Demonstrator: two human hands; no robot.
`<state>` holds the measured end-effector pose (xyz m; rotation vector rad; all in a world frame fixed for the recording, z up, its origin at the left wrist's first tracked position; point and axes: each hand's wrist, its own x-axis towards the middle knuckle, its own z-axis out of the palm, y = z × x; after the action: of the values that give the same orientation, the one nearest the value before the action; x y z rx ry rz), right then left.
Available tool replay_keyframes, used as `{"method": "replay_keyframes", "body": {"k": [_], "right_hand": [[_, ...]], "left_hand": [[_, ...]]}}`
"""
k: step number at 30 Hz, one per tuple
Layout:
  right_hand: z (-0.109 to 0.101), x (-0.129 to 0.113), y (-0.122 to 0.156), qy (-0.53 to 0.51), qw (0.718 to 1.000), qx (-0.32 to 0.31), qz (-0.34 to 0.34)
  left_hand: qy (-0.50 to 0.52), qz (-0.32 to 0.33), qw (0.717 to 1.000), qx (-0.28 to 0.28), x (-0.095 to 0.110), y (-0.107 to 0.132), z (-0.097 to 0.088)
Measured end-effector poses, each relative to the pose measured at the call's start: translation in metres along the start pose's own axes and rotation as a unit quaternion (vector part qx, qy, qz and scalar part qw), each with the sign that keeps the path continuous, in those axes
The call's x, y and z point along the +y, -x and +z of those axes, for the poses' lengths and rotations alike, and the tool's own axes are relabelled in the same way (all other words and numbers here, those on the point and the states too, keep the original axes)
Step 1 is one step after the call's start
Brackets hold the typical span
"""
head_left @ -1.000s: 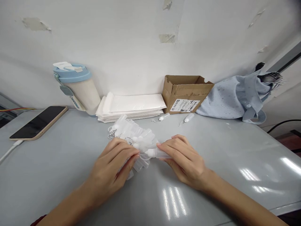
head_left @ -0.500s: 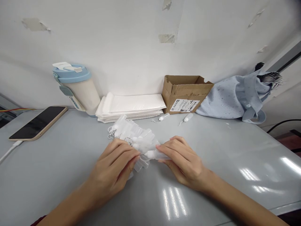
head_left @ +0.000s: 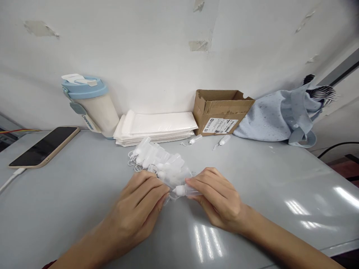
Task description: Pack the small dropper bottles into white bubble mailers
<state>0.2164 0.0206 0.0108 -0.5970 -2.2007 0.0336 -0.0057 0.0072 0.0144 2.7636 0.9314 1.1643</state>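
Lying sideways above the table is a small translucent needle-tip bottle (head_left: 191, 190) with a white neck. My right hand (head_left: 217, 198) grips its body between thumb and fingers, the tip pointing left. My left hand (head_left: 143, 203) is closed in a pinch at the end of the bottle's thin needle (head_left: 171, 191); whatever else those fingertips hold is hidden. A thin pale strap loops just under the neck. Right behind both hands lies a pile of similar translucent bottles (head_left: 153, 154), several with looped straps, partly covered by my left hand.
Two loose needle-tip bottles (head_left: 195, 139) lie near a cardboard box (head_left: 224, 112). Along the wall stand a stack of white padded envelopes (head_left: 159, 125), a blue-lidded tumbler (head_left: 98, 108) and a light-blue bag (head_left: 269, 116). At left is a phone (head_left: 45, 146) on a charging cable.
Both hands and the held bottle have shifted slightly down toward me. The left fingertips stay at the needle, and the right hand keeps hold of the bottle.
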Motion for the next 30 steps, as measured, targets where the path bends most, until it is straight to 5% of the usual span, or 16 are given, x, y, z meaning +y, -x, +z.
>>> {"method": "replay_keyframes", "body": {"k": [30], "right_hand": [[0.0008,-0.0007,0.0008,0.023,1.000,0.003,-0.017]], "left_hand": [[0.017,-0.021,1.000,-0.002,0.0017,-0.0004,-0.0008]]}}
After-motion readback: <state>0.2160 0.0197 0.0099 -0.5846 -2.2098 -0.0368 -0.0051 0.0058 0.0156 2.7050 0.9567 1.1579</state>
